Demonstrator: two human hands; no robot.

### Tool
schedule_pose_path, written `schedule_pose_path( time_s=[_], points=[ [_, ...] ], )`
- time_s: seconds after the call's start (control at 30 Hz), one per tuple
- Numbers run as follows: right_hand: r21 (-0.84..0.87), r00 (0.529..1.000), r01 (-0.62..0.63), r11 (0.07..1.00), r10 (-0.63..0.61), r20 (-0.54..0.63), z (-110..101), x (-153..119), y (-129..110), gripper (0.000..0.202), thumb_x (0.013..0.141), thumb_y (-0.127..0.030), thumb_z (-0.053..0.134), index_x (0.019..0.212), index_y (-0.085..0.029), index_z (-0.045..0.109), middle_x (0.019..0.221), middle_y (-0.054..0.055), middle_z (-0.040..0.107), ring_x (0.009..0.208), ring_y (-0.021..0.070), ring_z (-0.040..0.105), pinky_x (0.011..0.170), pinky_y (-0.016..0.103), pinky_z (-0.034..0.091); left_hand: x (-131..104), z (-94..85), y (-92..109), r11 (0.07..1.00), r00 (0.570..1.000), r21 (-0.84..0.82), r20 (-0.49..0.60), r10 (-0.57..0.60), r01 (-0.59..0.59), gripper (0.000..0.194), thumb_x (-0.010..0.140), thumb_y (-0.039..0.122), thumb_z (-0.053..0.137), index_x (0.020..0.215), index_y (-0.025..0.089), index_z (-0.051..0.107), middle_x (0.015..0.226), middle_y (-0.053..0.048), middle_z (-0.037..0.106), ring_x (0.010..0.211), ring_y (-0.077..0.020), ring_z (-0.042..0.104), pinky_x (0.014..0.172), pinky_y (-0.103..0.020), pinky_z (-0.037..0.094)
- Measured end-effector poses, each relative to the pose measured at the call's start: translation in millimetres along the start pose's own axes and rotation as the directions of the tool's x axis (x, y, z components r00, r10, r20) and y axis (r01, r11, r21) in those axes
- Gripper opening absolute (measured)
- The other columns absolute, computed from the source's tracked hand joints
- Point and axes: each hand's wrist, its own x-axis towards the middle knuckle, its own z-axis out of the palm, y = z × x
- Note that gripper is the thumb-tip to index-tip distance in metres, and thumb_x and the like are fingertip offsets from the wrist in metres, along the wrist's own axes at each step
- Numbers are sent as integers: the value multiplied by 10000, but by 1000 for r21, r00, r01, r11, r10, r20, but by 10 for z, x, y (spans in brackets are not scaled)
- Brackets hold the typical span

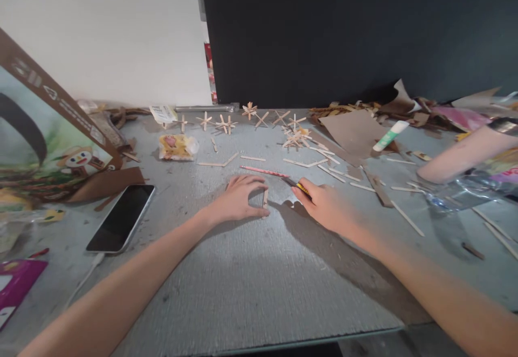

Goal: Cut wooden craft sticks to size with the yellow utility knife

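Note:
Between the thumb and fingertips of my left hand (pixel 237 199) is a short piece of wooden craft stick (pixel 265 199), held near the tabletop. My right hand (pixel 326 206) grips a yellow and black utility knife (pixel 301 188), its blade end pointing left toward that piece. The fingers of the right hand cover most of the knife's handle. Just beyond both hands lies a red patterned pencil (pixel 265 171). Farther back, loose craft sticks (pixel 305 163) lie flat, some at angles to one another. Star shapes made of sticks (pixel 297 139) stand along the back.
On the left are a phone (pixel 121 219) with a cable, a printed cardboard box (pixel 52 146) and a purple packet (pixel 20 287). A yellow packet (pixel 177 147) lies at the back. To the right are a glue stick (pixel 390 136), cardboard (pixel 350 133) and a pink tumbler (pixel 465 154).

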Motion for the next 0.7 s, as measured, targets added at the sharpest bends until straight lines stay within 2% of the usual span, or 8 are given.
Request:
schedule_pose_path(
  time_s=[0.13, 0.23, 0.33, 0.4, 0.47, 0.57, 0.63, 0.7],
  points=[
    [65, 1000, -7, 998, 8, -16, -71, -10, 48, 360, 1081, -422, 320, 887, -237, 559, 598, 19, 572, 539, 200, 542, 530, 295, 220, -28, -23, 38, 991, 997, -125, -63, -53, 45, 612, 690, 415, 915, 1223, 249, 666, 1416, -130, 636, 1367, -355, 555, 1157, -527, 408],
    [278, 999, -16, 960, 25, -30, -54, -13, 74, 345, 1055, -449, 350, 817, -247, 498, 574, 4, 547, 529, 193, 546, 522, 288, 264, -74, -14, 128, 961, 995, -270, -51, -80, 64, 619, 774, 337, 835, 1334, 271, 581, 1206, -96, 729, 1172, -287, 681, 1024, -452, 516],
    [653, 994, -95, 751, 40, 99, 19, -19, 49, 394, 1036, -544, 330, 817, -250, 474, 563, -13, 557, 480, 173, 555, 488, 274, 348, -106, 32, 242, 913, 996, -398, 18, -90, 90, 615, 869, 275, 713, 1436, 297, 478, 863, 5, 734, 838, -214, 731, 834, -384, 566],
    [806, 985, -156, 571, 33, 168, 59, -32, -3, 430, 1011, -612, 354, 809, -251, 470, 538, -33, 531, 439, 156, 526, 460, 269, 374, -120, 79, 321, 901, 994, -428, -42, -101, 73, 593, 872, 269, 714, 1420, 312, 492, 811, 30, 717, 786, -196, 724, 819, -373, 569],
    [859, 989, -150, 489, 61, 137, 74, -60, -74, 416, 940, -640, 512, 802, -248, 488, 511, -63, 483, 419, 137, 471, 441, 260, 350, -136, 126, 408, 892, 984, -451, -143, -104, 29, 591, 864, 267, 739, 1407, 326, 512, 805, 39, 717, 787, -183, 725, 839, -369, 577],
    [891, 993, -84, 445, 117, 35, 68, -116, -183, 411, 800, -592, 749, 869, -230, 567, 509, -93, 454, 425, 112, 406, 434, 247, 298, -175, 169, 565, 880, 954, -474, -280, -107, -40, 579, 867, 260, 746, 1401, 307, 525, 759, 52, 700, 726, -162, 713, 812, -352, 584],
    [935, 990, -55, 350, 138, 6, 72, -145, -234, 444, 793, -613, 768, 914, -222, 595, 519, -95, 453, 435, 111, 405, 431, 244, 301, -213, 169, 681, 869, 926, -490, -356, -124, -71, 566, 871, 266, 742, 1394, 295, 526, 763, 50, 704, 729, -160, 713, 824, -357, 584],
    [978, 987, -29, 205, 163, -5, 91, -154, -257, 471, 833, -667, 714, 921, -219, 598, 525, -95, 437, 439, 112, 411, 427, 242, 327, -255, 151, 790, 870, 907, -485, -400, -130, -89, 574, 859, 265, 763, 1382, 302, 529, 769, 55, 709, 745, -160, 719, 841, -360, 581]
  ],
)
